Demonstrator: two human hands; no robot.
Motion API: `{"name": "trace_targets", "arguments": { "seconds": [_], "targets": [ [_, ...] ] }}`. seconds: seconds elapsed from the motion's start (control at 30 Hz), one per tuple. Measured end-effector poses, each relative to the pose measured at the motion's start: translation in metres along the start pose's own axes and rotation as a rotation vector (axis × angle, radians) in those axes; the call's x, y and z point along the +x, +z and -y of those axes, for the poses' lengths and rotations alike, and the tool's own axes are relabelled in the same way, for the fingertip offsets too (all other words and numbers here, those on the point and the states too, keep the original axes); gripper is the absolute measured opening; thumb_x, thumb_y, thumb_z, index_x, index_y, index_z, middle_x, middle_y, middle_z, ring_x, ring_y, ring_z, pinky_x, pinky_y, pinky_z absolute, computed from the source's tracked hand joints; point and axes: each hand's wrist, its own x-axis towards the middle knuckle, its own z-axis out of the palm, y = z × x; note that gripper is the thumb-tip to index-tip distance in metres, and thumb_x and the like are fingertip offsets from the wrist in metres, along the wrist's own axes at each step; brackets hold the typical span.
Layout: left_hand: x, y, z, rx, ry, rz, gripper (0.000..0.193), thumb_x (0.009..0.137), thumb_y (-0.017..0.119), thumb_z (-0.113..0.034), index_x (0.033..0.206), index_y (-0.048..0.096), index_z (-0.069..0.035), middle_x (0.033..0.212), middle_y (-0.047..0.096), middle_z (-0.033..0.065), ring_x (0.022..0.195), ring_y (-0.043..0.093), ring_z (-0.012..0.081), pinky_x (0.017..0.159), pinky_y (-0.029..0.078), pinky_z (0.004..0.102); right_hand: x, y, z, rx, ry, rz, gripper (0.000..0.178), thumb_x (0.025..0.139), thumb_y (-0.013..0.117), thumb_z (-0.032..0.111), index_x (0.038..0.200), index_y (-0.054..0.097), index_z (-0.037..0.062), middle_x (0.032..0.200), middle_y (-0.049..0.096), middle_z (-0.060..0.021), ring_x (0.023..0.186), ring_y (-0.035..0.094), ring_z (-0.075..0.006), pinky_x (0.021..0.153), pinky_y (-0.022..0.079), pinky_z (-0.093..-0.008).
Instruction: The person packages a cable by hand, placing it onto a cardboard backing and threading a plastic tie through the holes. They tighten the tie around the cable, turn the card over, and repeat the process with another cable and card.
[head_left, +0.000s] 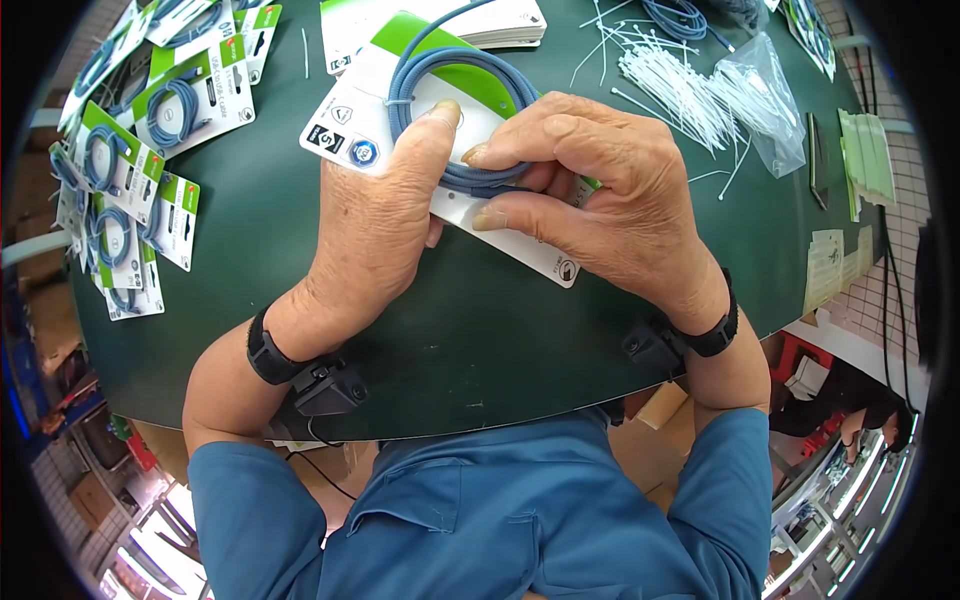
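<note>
A coiled blue cable [515, 72] lies against a white and green cardboard backing card [540, 248], held over the table in front of me. My left hand [370, 225] grips the card at its left side, with the thumb pressed on the front inside the coil and the other fingers mostly behind the card. A white cable tie [398, 101] runs round the left side of the coil. My right hand [625, 195] pinches the lower right part of the coil between thumb and fingers; its fingertips partly hide what they grip there.
On the dark green table [440, 340], several carded cables [180, 115] are heaped at the left. A stack of cards [500, 28] lies at the back. Loose white cable ties [675, 95], a clear plastic bag [765, 105] and another blue cable [675, 15] are at the back right.
</note>
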Motion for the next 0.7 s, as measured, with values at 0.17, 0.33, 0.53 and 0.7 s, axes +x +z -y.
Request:
{"name": "trace_targets", "arguments": {
  "seconds": [0.17,0.33,0.53,0.7],
  "targets": [
    [0.001,-0.005,-0.004,0.095,-0.025,0.059,0.030,0.104,0.061,-0.027,0.116,0.058,0.000,0.081,0.063,0.0041,0.052,0.056,0.0078,0.041,0.041,0.0242,-0.001,0.005,0.001,-0.007,0.031,-0.036,0.033,0.075,0.091,0.001,0.106,0.080,0.0026,0.099,0.076,-0.0072,0.075,0.069,-0.0087,0.063,0.055,-0.0205],
    [0.000,0.001,-0.004,0.032,-0.038,0.061,0.030,0.105,0.059,-0.028,0.116,0.058,0.000,0.079,0.062,0.0043,0.049,0.054,0.0082,0.040,0.040,0.0243,-0.001,0.005,0.003,-0.014,0.031,-0.060,0.030,0.075,0.091,0.001,0.103,0.079,0.0015,0.097,0.075,-0.0074,0.074,0.069,-0.0084,0.063,0.055,-0.0207],
    [0.000,0.007,-0.009,0.033,-0.015,0.067,0.030,0.106,0.059,-0.027,0.123,0.056,-0.002,0.084,0.063,0.0038,0.050,0.051,0.0056,0.038,0.035,0.0213,0.001,-0.001,0.004,0.008,0.036,-0.070,0.029,0.075,0.090,0.000,0.102,0.079,0.0010,0.095,0.075,-0.0074,0.073,0.068,-0.0084,0.062,0.054,-0.0208],
    [0.000,0.018,-0.018,0.108,-0.030,0.016,0.028,0.102,0.063,-0.020,0.122,0.058,0.000,0.082,0.063,0.0040,0.050,0.052,0.0062,0.040,0.039,0.0238,0.003,-0.010,0.007,0.017,0.021,-0.099,0.027,0.076,0.089,-0.001,0.100,0.078,0.0014,0.095,0.074,-0.0068,0.072,0.068,-0.0096,0.062,0.055,-0.0229]
  ]
}}
